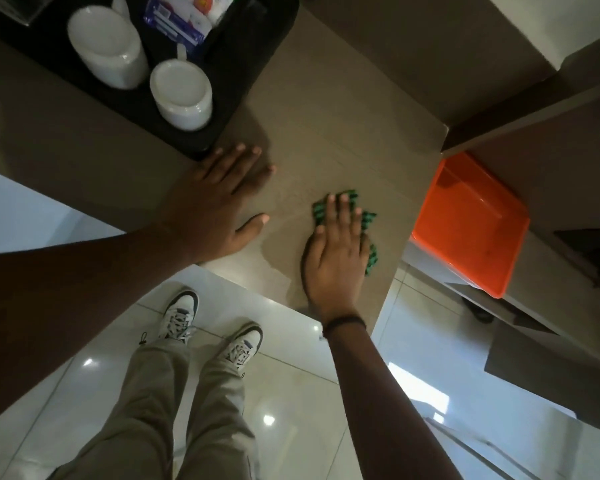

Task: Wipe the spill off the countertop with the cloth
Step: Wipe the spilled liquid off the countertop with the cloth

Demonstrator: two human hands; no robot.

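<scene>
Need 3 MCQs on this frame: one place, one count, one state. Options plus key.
1. Where is the green-and-black cloth?
A. under the right hand
B. in the orange plastic bin
C. on the floor

2. How many stacks of white paper plates sit in the black tray?
A. one
B. two
C. four

3. The left hand is:
A. gripping the cloth
B. lifting a plate
C. flat on the brown countertop

Key: 1 A, the right hand presses it down; 2 B, stacks and; 3 C, fingers spread on the countertop.
</scene>
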